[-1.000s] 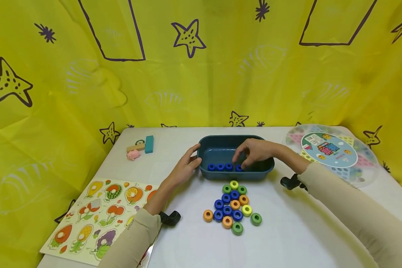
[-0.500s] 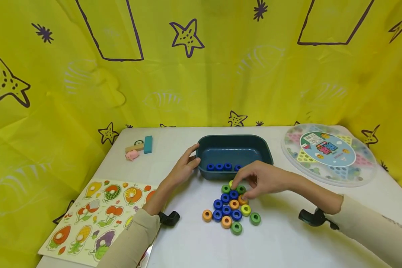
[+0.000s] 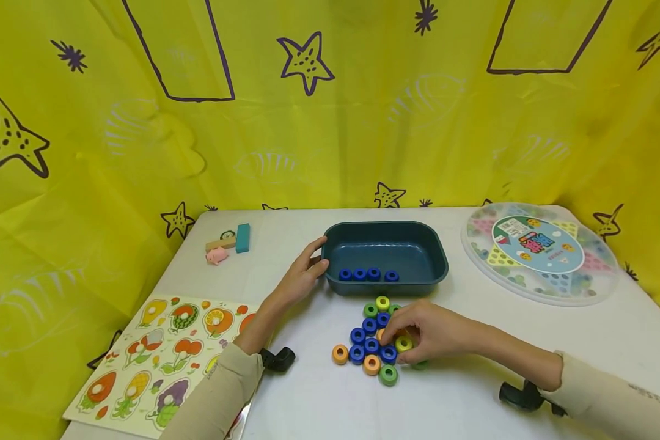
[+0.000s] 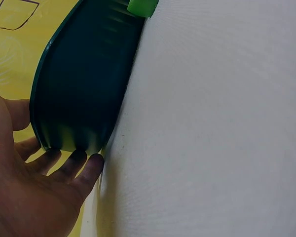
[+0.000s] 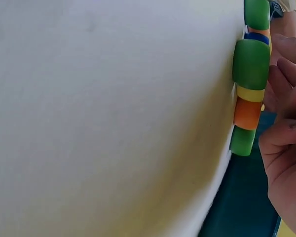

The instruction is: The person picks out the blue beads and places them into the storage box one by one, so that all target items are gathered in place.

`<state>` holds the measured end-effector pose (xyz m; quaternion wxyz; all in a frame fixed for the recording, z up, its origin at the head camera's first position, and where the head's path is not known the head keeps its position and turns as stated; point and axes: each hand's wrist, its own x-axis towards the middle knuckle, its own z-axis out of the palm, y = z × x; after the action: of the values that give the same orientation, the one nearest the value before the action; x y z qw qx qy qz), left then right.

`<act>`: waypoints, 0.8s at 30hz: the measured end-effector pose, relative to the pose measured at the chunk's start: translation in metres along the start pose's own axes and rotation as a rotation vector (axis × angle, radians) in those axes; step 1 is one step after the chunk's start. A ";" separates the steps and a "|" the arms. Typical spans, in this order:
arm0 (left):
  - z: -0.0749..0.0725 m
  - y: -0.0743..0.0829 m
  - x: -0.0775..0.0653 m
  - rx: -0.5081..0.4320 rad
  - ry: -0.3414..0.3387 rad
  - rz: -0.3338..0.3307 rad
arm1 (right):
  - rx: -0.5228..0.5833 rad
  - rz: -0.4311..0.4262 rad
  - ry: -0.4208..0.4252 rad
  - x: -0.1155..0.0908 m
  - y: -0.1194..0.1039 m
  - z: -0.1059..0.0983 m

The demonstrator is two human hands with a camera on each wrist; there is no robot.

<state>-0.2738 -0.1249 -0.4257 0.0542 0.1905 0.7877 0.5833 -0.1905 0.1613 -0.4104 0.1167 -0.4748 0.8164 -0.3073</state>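
Note:
On the table stands a dark teal plastic box with several blue beads along its near inner wall. My left hand rests against the box's left end, its spread fingertips touching the outside of the end wall. In front of the box lies a cluster of ring-shaped beads: green, orange, yellow and blue. Over the cluster's right side is my right hand, thumb and fingers bent and apart around a blue bead. No firm pinch is visible.
A fruit-picture puzzle board lies at the left, partly under the left forearm. Small blocks and a pink pig figure sit at the back left. A round transparent game case lies at the back right.
My right hand has come out of the box and moved toward me, over the bead cluster. My left hand keeps its place at the box's left end.

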 end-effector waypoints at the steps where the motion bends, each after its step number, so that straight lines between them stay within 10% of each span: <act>1: 0.000 0.000 0.000 0.003 0.002 -0.005 | 0.000 -0.003 0.000 0.000 0.000 0.001; 14: -0.003 0.029 -0.010 0.016 -0.067 -0.012 | 0.021 -0.004 -0.033 0.001 -0.004 0.006; 24: -0.001 -0.002 0.001 0.015 -0.002 0.002 | 0.011 0.004 -0.077 0.000 -0.005 0.008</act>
<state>-0.2751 -0.1256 -0.4269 0.0529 0.1921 0.7920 0.5771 -0.1832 0.1566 -0.4134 0.1514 -0.4839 0.8106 -0.2930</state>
